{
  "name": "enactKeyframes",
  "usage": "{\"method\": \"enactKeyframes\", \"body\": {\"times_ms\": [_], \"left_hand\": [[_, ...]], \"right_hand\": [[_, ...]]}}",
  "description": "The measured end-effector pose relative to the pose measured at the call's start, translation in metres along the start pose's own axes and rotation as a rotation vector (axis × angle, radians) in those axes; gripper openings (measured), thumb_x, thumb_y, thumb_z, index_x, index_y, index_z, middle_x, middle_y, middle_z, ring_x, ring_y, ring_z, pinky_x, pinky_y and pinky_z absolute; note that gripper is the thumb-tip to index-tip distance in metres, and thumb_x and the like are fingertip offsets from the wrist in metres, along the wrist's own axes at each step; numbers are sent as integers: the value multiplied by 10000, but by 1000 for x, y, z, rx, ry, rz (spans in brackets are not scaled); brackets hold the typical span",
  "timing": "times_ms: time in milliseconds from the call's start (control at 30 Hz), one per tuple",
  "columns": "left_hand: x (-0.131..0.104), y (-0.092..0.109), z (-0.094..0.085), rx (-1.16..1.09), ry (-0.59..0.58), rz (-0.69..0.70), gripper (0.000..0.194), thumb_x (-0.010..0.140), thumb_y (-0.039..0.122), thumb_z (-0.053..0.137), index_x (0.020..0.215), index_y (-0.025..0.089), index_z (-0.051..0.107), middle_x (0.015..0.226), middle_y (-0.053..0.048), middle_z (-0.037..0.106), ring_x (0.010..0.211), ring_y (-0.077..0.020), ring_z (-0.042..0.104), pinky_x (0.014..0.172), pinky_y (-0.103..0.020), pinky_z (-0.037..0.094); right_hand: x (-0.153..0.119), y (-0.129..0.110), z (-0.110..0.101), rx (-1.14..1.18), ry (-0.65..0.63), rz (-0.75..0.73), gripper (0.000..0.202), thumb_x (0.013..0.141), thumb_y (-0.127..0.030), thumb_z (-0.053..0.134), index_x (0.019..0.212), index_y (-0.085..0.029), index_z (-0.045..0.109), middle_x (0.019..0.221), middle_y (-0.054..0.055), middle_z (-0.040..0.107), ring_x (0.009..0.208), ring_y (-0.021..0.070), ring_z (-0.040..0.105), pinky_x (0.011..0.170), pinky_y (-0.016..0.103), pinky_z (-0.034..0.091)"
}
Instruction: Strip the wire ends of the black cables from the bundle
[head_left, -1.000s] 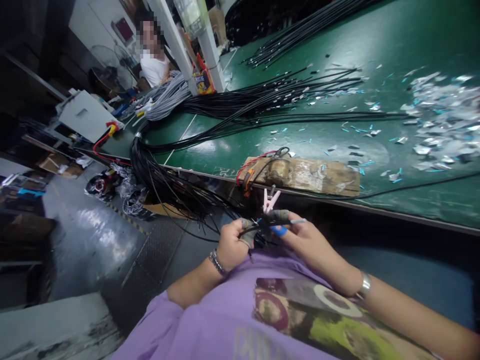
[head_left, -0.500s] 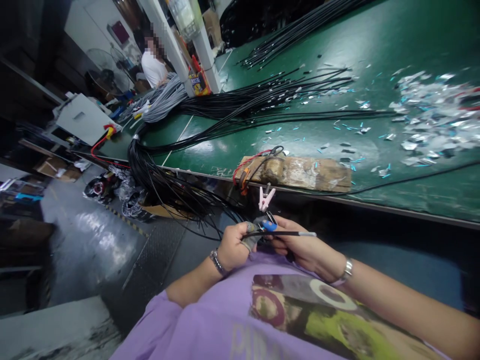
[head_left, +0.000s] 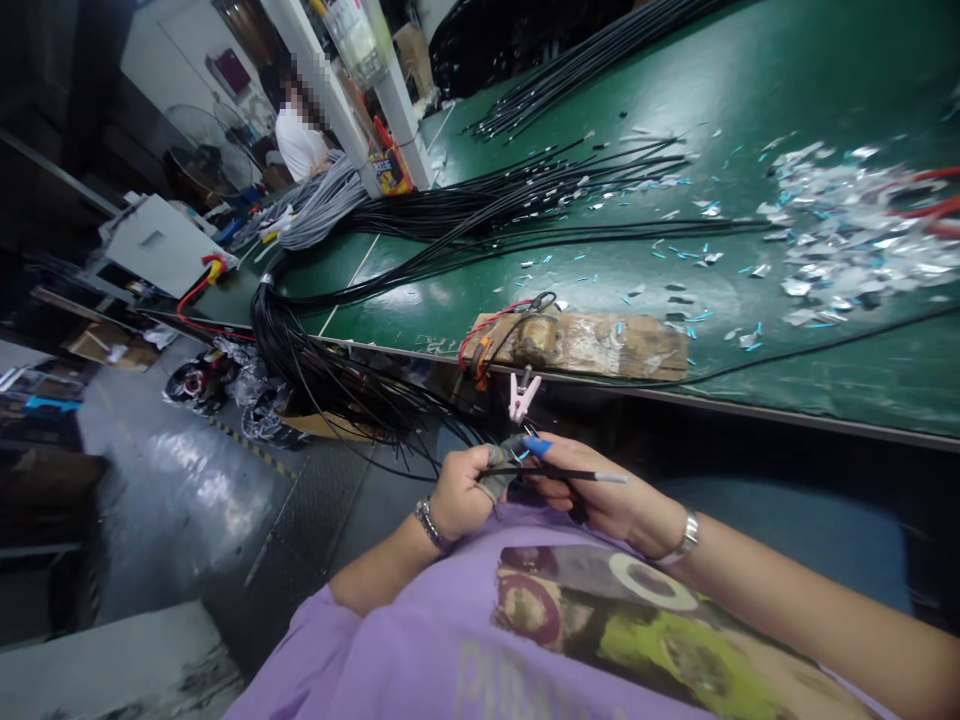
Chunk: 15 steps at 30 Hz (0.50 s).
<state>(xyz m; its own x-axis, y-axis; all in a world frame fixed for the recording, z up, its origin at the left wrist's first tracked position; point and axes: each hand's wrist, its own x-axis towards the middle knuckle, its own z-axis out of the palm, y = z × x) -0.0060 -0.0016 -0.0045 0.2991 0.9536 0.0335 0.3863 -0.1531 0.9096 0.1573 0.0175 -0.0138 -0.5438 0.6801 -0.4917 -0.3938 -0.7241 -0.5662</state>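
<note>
My left hand (head_left: 466, 488), with grey coverings on some fingertips, is closed round a black cable (head_left: 551, 474) whose pale end points right. Beside it my right hand (head_left: 581, 480), with blue wrapping at a fingertip, is closed on a dark tool mostly hidden in the palm. The fingertips of both hands meet near a small light blue piece. Just above them a pink clip (head_left: 523, 396) hangs at the bench edge. Behind the clip a wooden block (head_left: 622, 345) lies on the green bench (head_left: 420, 320), with an orange and black clamp (head_left: 481, 362) at its left end.
Black cable bundles (head_left: 450, 212) stretch over the bench, and more strands (head_left: 300, 365) hang off its front edge. Foil scraps (head_left: 847, 240) cover the right part. A white post (head_left: 401, 110) stands at the back; a person in white (head_left: 298, 142) is beyond it.
The view has shifted slightly, moving the bench and its contents a little left. My right fingertips have shifted slightly at the cable; both hands keep their hold.
</note>
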Motion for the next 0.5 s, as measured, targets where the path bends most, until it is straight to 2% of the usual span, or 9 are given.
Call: {"method": "enactKeyframes", "body": {"times_ms": [300,500], "left_hand": [[0,-6,1,74,15,42,155,737,120,493,602,150,562,509,16,560,478,-85,508,487,-181,398],[-3,-8,4,277,29,143,178,749,116,488,780,172,654,680,-27,662,654,-140,616,622,-222,469]], "right_hand": [[-1,-2,0,-22,22,-5,353,564,-387,766,660,-183,496,520,-80,465,368,12,290,333,134,182],[1,-4,-1,-96,12,0,374,572,-427,770,669,-181,507,541,-60,508,363,17,309,315,143,212]]}}
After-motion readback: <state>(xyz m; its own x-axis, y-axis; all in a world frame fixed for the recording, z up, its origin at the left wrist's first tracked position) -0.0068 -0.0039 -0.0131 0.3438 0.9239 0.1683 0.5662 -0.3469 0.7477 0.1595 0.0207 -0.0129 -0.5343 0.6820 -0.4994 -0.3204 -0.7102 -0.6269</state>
